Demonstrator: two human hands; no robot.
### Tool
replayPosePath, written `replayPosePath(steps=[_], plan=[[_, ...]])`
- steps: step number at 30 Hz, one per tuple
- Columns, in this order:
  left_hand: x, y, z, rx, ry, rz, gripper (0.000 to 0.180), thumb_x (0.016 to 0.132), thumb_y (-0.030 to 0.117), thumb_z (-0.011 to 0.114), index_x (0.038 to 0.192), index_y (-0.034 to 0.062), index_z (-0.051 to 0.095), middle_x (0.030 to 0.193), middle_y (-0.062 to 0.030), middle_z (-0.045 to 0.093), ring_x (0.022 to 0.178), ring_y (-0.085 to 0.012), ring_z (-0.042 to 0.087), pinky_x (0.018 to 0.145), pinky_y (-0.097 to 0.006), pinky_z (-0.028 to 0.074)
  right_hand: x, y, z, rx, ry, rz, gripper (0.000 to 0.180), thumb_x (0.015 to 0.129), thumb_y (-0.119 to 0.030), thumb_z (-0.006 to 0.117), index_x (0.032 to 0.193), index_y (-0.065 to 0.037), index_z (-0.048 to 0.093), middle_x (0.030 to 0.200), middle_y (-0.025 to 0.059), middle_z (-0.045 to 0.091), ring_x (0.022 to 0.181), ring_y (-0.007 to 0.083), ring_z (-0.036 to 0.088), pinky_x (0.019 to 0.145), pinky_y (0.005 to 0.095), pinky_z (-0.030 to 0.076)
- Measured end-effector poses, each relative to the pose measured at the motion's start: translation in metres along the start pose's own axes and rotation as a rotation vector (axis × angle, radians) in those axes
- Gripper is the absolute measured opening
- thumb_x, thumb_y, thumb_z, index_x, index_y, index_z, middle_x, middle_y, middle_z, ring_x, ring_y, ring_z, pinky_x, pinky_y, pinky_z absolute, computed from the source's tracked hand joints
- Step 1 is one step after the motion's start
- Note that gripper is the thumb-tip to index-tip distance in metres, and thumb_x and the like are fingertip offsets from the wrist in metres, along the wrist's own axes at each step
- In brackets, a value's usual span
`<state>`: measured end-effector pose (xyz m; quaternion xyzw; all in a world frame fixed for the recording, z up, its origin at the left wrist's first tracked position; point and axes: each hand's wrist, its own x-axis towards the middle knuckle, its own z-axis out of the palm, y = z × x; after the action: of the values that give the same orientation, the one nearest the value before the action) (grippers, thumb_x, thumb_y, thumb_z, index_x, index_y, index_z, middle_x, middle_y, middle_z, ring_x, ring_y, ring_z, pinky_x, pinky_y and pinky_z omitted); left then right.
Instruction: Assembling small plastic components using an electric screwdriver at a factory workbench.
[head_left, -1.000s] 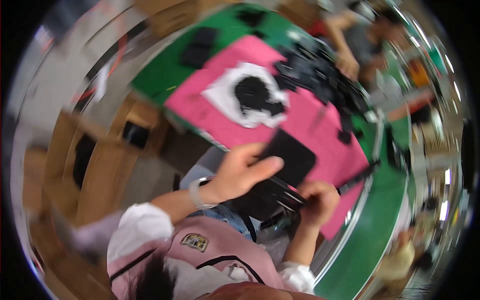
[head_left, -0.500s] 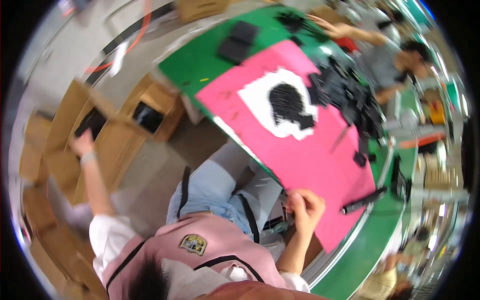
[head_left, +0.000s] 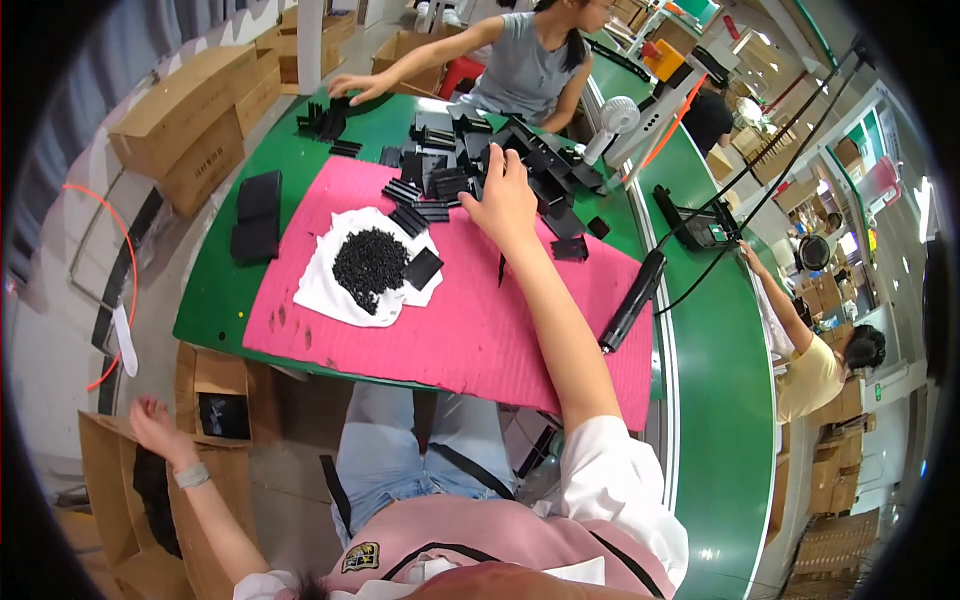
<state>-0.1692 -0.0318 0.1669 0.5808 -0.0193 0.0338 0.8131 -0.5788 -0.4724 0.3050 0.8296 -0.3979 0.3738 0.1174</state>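
Observation:
My right hand (head_left: 503, 205) reaches over the far side of the pink sheet (head_left: 480, 325), thumb and fingers apart, at the edge of a heap of black plastic parts (head_left: 545, 165). Nothing shows in its grasp. My left hand (head_left: 163, 432) hangs at the left over an open cardboard box (head_left: 105, 480), its fingers loosely bent and apart, with nothing visible in it. Dark parts (head_left: 155, 500) lie inside that box. On the pink sheet, a white cloth (head_left: 315, 290) carries a mound of tiny black pieces (head_left: 370, 265). A flat black part (head_left: 422, 268) rests at the cloth's right edge.
A black stick-shaped tool (head_left: 634, 300) lies on the sheet's right edge. Two black flat pieces (head_left: 257, 215) sit on the green table (head_left: 215, 290). Across it, a person's hand (head_left: 362, 88) touches black parts. A white fan (head_left: 612, 125) stands at the far right.
My right hand has gone from the sheet's near edge out to the black heap. My left hand has come up from inside the cardboard box. The view has turned.

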Motion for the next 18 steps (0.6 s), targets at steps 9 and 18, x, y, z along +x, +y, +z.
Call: replayPosePath(steps=[9,18], plan=[[-0.132,0.068,0.156,-0.251,-0.500,-0.032,0.008,0.092,0.009,0.053,0.096,0.0018,0.054,0.084,-0.0041,0.055,0.071,-0.0105,0.050,0.064,-0.024,0.042,0.004,0.017,0.026,0.048,-0.072,0.410,0.071,0.066,-0.026,0.070,0.127,-0.005,0.043,0.108,0.0182,0.059,0.093,0.0362,0.061,0.077,0.0445,0.050],[-0.273,0.076,0.277,-0.074,-1.250,-0.248,0.038,0.094,0.025,0.054,0.122,0.0012,0.046,0.107,-0.0096,0.059,0.091,-0.0145,0.060,0.074,-0.025,0.048,-0.027,-0.009,-0.038,0.435,0.163,0.126,0.036,0.069,-0.007,0.067,0.104,0.000,0.060,0.094,0.0136,0.059,0.079,0.0278,0.061,0.067,0.0369,0.051]])
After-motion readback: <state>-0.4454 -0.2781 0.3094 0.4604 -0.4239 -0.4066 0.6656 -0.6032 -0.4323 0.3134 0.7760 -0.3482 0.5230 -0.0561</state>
